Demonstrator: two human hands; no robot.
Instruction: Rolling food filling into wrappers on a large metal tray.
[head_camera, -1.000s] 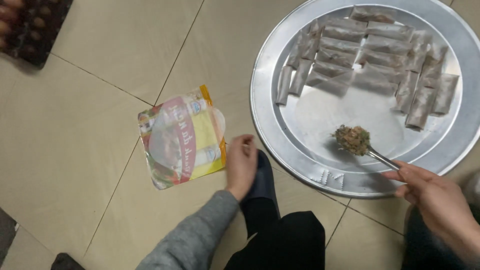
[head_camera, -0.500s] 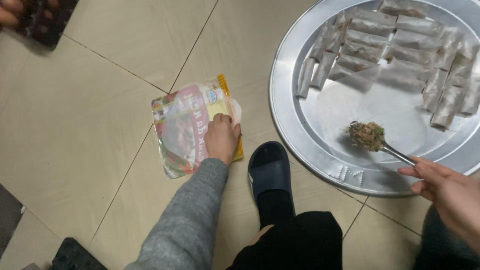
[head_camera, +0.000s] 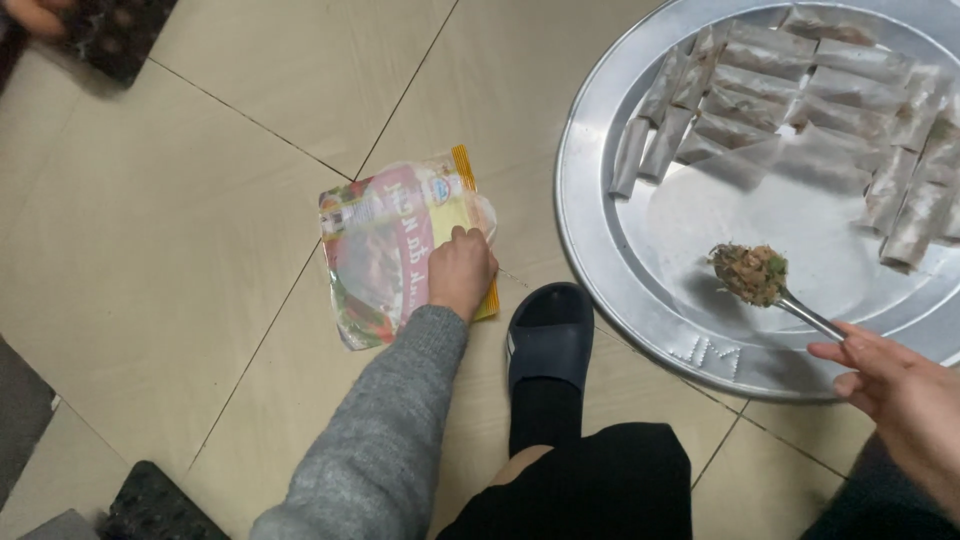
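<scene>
1. The left hand (head_camera: 460, 272) rests on an opened plastic packet (head_camera: 395, 255) lying flat on the tiled floor (head_camera: 180, 230), fingers curled at the packet's right edge where pale round wrapper sheets (head_camera: 478, 212) show. Whether the fingers have pinched a sheet or only press on the packet cannot be told.
2. The right hand (head_camera: 900, 390) is closed around the handle of a metal spoon (head_camera: 790, 300), pinching it between thumb and fingers. The spoon's bowl carries a heap of brown and green filling (head_camera: 750, 272) and hangs just above the bare centre of a large round metal tray (head_camera: 600, 250).
3. Done so far, judging by the tray: many finished rolls (head_camera: 800, 90) lie in rows along its far side, more than 10 of them, packed side by side.
4. A translucent round sheet seems to lie on the middle of the tray beneath the spoon, though its edge is faint.
5. Left, as I judge it: the near half of the tray has no rolls, the spoonful is not yet set down, and the packet holds more sheets.
6. A foot in a dark slipper (head_camera: 548, 335) stands between packet and tray.
</scene>
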